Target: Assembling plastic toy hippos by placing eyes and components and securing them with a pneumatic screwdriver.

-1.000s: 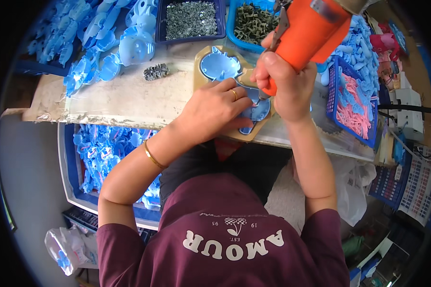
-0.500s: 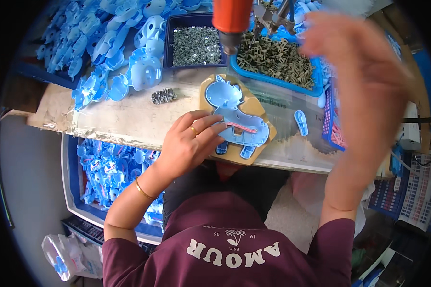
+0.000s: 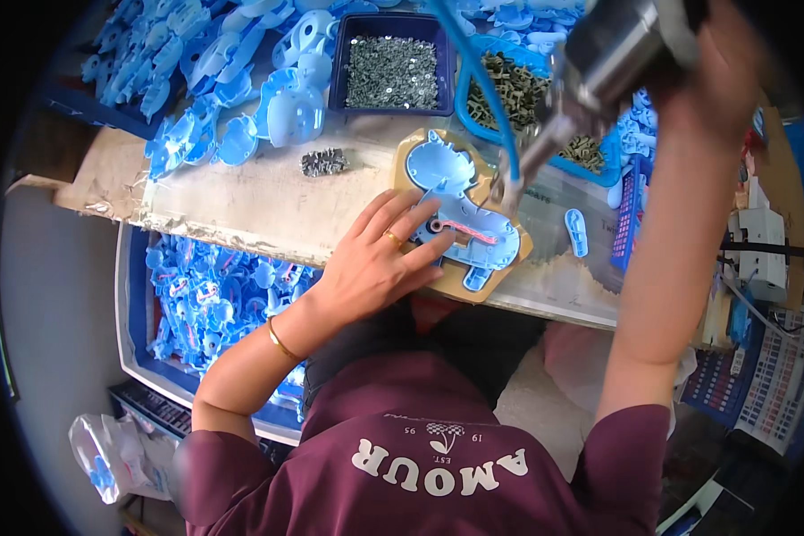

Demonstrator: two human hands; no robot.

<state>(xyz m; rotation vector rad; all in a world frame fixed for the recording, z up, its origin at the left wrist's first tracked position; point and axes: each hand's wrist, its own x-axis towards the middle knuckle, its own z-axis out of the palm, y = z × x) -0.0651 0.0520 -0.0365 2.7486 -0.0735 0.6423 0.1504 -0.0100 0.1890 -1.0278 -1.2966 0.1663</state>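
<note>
I have the left hand (image 3: 371,255) with its fingers apart, laid over the left side of the blue shell (image 3: 456,207), by the pink strip (image 3: 470,233). The right hand (image 3: 722,76), blurred, is at the metal tool (image 3: 623,55); I can't tell its grip. The shell lies in a tan fixture (image 3: 403,163) at the bench's (image 3: 241,198) front edge. Toward the back edge I see a dark blue tray (image 3: 389,113).

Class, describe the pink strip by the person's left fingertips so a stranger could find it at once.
On the pale worktable, find the tan fixture partly covered by the left hand. In it sits a blue shell; inside its nearer part, the thin pink strip slants down to the right. Its colour sets it apart from the blue around it.
</note>
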